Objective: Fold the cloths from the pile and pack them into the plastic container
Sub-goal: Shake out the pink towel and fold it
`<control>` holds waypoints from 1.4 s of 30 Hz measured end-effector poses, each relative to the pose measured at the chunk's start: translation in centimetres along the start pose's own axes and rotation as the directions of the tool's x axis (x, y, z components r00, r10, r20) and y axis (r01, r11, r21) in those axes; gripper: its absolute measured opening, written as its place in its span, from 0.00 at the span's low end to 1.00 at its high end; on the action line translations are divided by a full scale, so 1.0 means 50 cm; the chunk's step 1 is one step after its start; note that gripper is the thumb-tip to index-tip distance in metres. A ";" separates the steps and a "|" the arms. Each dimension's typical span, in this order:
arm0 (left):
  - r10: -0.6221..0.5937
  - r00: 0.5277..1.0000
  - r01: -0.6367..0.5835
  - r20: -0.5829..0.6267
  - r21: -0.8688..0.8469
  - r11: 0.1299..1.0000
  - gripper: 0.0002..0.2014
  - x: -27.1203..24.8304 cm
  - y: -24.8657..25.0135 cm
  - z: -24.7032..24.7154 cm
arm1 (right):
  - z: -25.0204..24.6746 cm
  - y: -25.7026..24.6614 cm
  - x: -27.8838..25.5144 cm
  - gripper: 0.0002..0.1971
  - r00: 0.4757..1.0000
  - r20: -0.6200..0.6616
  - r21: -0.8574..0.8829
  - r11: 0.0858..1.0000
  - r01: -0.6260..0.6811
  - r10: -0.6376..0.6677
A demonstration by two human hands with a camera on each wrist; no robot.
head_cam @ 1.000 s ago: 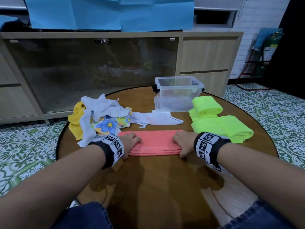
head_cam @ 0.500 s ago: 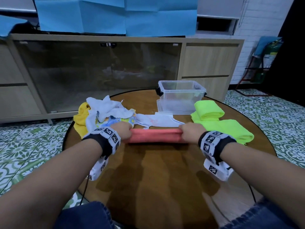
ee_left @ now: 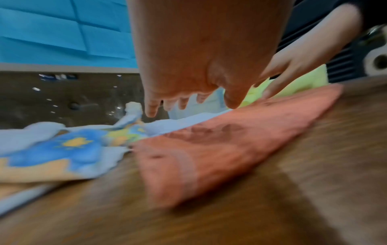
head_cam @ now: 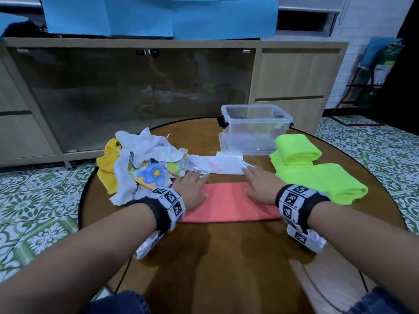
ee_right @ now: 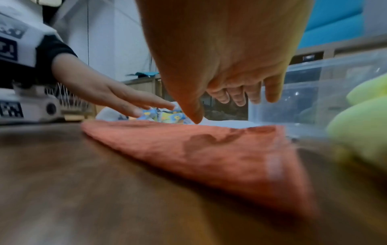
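A folded salmon-pink cloth (head_cam: 229,203) (ee_left: 220,149) (ee_right: 209,152) lies flat on the round wooden table (head_cam: 226,268) in front of me. My left hand (head_cam: 192,189) (ee_left: 188,92) hovers over its left end with the fingers straight and spread. My right hand (head_cam: 260,185) (ee_right: 240,96) is held the same way over its right end. Neither hand holds anything. The unfolded pile (head_cam: 145,164) of white, yellow and flowered cloths lies at the left. The clear plastic container (head_cam: 254,130) (ee_right: 314,92) stands at the back, holding no cloths.
Two folded neon-green cloths (head_cam: 317,175) (ee_right: 360,119) lie right of the pink one, beside the container. A white cloth (head_cam: 217,165) lies spread between the pile and the container. A wooden cabinet with glass doors (head_cam: 136,96) stands behind the table.
The hands gripped the pink cloth's ends, lifted and folded it away from me, then laid it down and let go. Both hands now hover flat over it.
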State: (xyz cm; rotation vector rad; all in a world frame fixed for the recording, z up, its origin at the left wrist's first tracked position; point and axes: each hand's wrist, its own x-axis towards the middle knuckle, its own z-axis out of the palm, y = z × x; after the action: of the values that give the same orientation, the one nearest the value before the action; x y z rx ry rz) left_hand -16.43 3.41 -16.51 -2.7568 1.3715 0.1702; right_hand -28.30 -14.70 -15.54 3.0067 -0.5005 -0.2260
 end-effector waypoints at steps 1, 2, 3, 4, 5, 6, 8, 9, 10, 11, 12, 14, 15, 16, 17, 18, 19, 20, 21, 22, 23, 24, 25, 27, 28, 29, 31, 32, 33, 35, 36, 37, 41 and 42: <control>0.058 0.996 -0.057 0.074 -0.020 0.998 0.31 -0.001 0.024 0.005 | 0.005 -0.017 -0.004 0.34 0.997 0.068 0.025 0.999 0.034 -0.036; 0.081 0.984 -0.075 0.156 -0.043 0.996 0.32 -0.002 0.048 0.013 | 0.012 -0.035 -0.009 0.36 0.988 0.144 0.044 0.998 0.055 -0.060; 0.079 0.972 -0.068 0.221 -0.055 0.996 0.32 -0.003 0.066 0.022 | 0.021 -0.050 -0.014 0.36 0.975 0.209 0.054 0.996 0.066 -0.076; 0.069 0.962 -0.058 0.263 -0.051 0.997 0.32 -0.004 0.079 0.034 | 0.030 -0.062 -0.019 0.36 0.963 0.255 0.057 0.996 0.073 -0.085; 0.059 0.958 -0.051 0.282 -0.036 0.998 0.32 -0.008 0.087 0.042 | 0.038 -0.068 -0.024 0.35 0.956 0.281 0.057 0.996 0.069 -0.082; 0.049 0.956 -0.046 0.289 -0.019 0.999 0.32 -0.012 0.088 0.048 | 0.044 -0.069 -0.027 0.34 0.953 0.294 0.060 0.997 0.052 -0.068; 0.032 0.956 -0.034 0.291 0.000 0.999 0.33 -0.017 0.080 0.052 | 0.050 -0.065 -0.029 0.34 0.951 0.307 0.068 0.998 0.014 -0.034; 0.022 0.954 -0.023 0.298 -0.002 1.000 0.34 -0.018 0.072 0.052 | 0.051 -0.062 -0.028 0.35 0.948 0.317 0.065 0.998 0.005 -0.025; 0.009 0.950 -0.007 0.313 -0.008 1.000 0.34 -0.019 0.064 0.050 | 0.051 -0.060 -0.027 0.35 0.945 0.327 0.060 0.998 0.002 -0.021; -0.007 0.945 0.011 0.328 -0.011 1.000 0.35 -0.021 0.053 0.049 | 0.051 -0.059 -0.026 0.36 0.942 0.335 0.061 0.998 0.000 -0.020; -0.027 0.940 0.033 0.340 -0.012 0.999 0.36 -0.023 0.041 0.048 | 0.051 -0.057 -0.027 0.36 0.940 0.339 0.064 0.998 -0.002 -0.020; -0.080 0.935 0.088 0.344 -0.009 0.996 0.37 -0.027 0.010 0.046 | 0.051 -0.048 -0.032 0.36 0.938 0.347 0.069 0.997 -0.020 -0.006; -0.108 0.935 0.117 0.339 -0.005 0.993 0.37 -0.029 -0.007 0.045 | 0.051 -0.041 -0.035 0.37 0.938 0.346 0.071 0.997 -0.037 0.010; -0.135 0.933 0.142 0.333 0.003 0.990 0.37 -0.029 -0.023 0.045 | 0.051 -0.032 -0.039 0.37 0.939 0.342 0.067 0.996 -0.056 0.030; -0.156 0.931 0.161 0.331 0.012 0.987 0.37 -0.029 -0.036 0.045 | 0.049 -0.023 -0.043 0.37 0.940 0.339 0.058 0.996 -0.074 0.050; -0.171 0.927 0.175 0.334 0.018 0.984 0.37 -0.029 -0.044 0.045 | 0.047 -0.015 -0.046 0.37 0.938 0.341 0.051 0.995 -0.089 0.067; -0.179 0.924 0.184 0.339 0.018 0.983 0.37 -0.029 -0.049 0.046 | 0.044 -0.007 -0.046 0.37 0.933 0.350 0.041 0.994 -0.106 0.085; -0.183 0.922 0.189 0.341 0.015 0.982 0.38 -0.028 -0.050 0.046 | 0.041 0.000 -0.043 0.38 0.927 0.359 0.023 0.992 -0.125 0.109; -0.186 0.922 0.192 0.340 0.015 0.981 0.38 -0.027 -0.050 0.047 | 0.037 0.003 -0.040 0.38 0.921 0.363 -0.010 0.989 -0.150 0.143; -0.190 0.922 0.196 0.338 0.015 0.980 0.38 -0.027 -0.048 0.048 | 0.031 0.003 -0.037 0.39 0.917 0.355 -0.049 0.983 -0.175 0.181; -0.195 0.921 0.201 0.336 0.015 0.979 0.38 -0.027 -0.046 0.049 | 0.024 -0.001 -0.035 0.39 0.921 0.332 -0.086 0.979 -0.187 0.205; -0.199 0.922 0.206 0.334 0.016 0.979 0.38 -0.026 -0.045 0.052 | 0.018 -0.012 -0.033 0.40 0.936 0.293 -0.107 0.980 -0.169 0.194; -0.201 0.922 0.207 0.331 0.017 0.978 0.38 -0.025 -0.045 0.053 | 0.011 -0.029 -0.032 0.39 0.958 0.249 -0.107 0.987 -0.120 0.144; -0.209 0.923 0.213 0.322 0.023 0.977 0.38 -0.025 -0.045 0.054 | 0.002 -0.082 -0.027 0.37 0.977 0.214 -0.056 0.998 0.018 -0.006; -0.212 0.925 0.215 0.315 0.026 0.976 0.38 -0.025 -0.046 0.055 | 0.001 -0.113 -0.023 0.36 0.970 0.233 -0.019 0.997 0.074 -0.068; -0.212 0.927 0.212 0.309 0.033 0.977 0.37 -0.028 -0.043 0.054 | 0.004 -0.144 -0.018 0.36 0.959 0.262 0.013 0.994 0.109 -0.109; -0.206 0.934 0.198 0.291 0.055 0.979 0.37 -0.034 -0.036 0.050 | 0.018 -0.189 -0.004 0.35 0.943 0.304 0.049 0.991 0.128 -0.137; -0.203 0.937 0.191 0.283 0.067 0.979 0.36 -0.038 -0.033 0.048 | 0.024 -0.200 0.003 0.35 0.940 0.312 0.055 0.991 0.123 -0.134; -0.200 0.939 0.187 0.280 0.071 0.980 0.36 -0.040 -0.032 0.046 | 0.029 -0.202 0.009 0.36 0.940 0.317 0.055 0.992 0.113 -0.125; -0.198 0.937 0.193 0.288 0.046 0.980 0.37 -0.040 -0.033 0.046 | 0.033 -0.186 0.013 0.36 0.939 0.327 0.049 0.994 0.093 -0.104; -0.197 0.935 0.196 0.294 0.034 0.980 0.37 -0.038 -0.035 0.049 | 0.035 -0.171 0.011 0.37 0.939 0.332 0.048 0.995 0.082 -0.093; -0.197 0.934 0.198 0.298 0.026 0.980 0.37 -0.037 -0.037 0.050 | 0.036 -0.151 0.007 0.38 0.938 0.336 0.051 0.996 0.068 -0.081; -0.188 0.929 0.195 0.319 0.010 0.981 0.37 -0.030 -0.047 0.055 | 0.049 -0.065 -0.025 0.38 0.941 0.339 0.048 0.999 -0.002 -0.015; -0.186 0.928 0.194 0.322 0.009 0.981 0.37 -0.029 -0.047 0.055 | 0.053 -0.044 -0.034 0.38 0.941 0.338 0.039 0.999 -0.027 0.012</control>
State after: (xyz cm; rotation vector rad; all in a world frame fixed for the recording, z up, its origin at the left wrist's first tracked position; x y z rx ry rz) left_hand -15.62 6.28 -19.04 -2.7015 1.0212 0.5987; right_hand -29.63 -12.21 -18.15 3.0113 -0.5668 -0.7478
